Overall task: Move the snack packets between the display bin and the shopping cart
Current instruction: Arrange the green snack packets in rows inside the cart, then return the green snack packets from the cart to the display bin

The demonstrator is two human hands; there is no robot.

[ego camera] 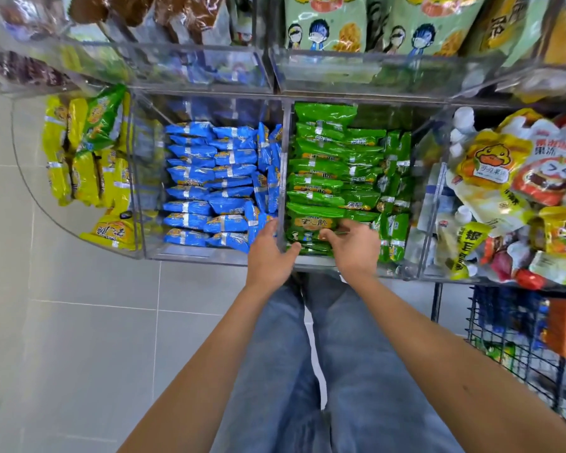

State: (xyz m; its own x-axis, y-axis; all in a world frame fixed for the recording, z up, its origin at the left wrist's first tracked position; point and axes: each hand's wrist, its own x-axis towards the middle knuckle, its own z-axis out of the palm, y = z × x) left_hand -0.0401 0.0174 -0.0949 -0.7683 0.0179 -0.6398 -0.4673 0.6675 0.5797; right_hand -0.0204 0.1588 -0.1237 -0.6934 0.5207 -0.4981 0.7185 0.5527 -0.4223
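Front green packet [311,223] is found in the green compartment of the clear display bin [209,255], at the near wall, directly between the two hands. It is grasped by the right hand [355,248]: thumb and curled fingers are closed on its right end. The left hand [270,256] is placed at the divider just left of it, with its thumb laid against the packet's lower left corner and its fingers fairly straight. Whether anything is gripped cannot be told.

Counted:
- Two hands and one packet handled.
- Four lower compartments: yellow packets [79,165], blue packets [209,184], green packets [334,165], mixed pouches [504,178].
- Piles overlap too much for exact counts.
- One wire shopping cart [517,351] is seen lower right, well apart from both hands.
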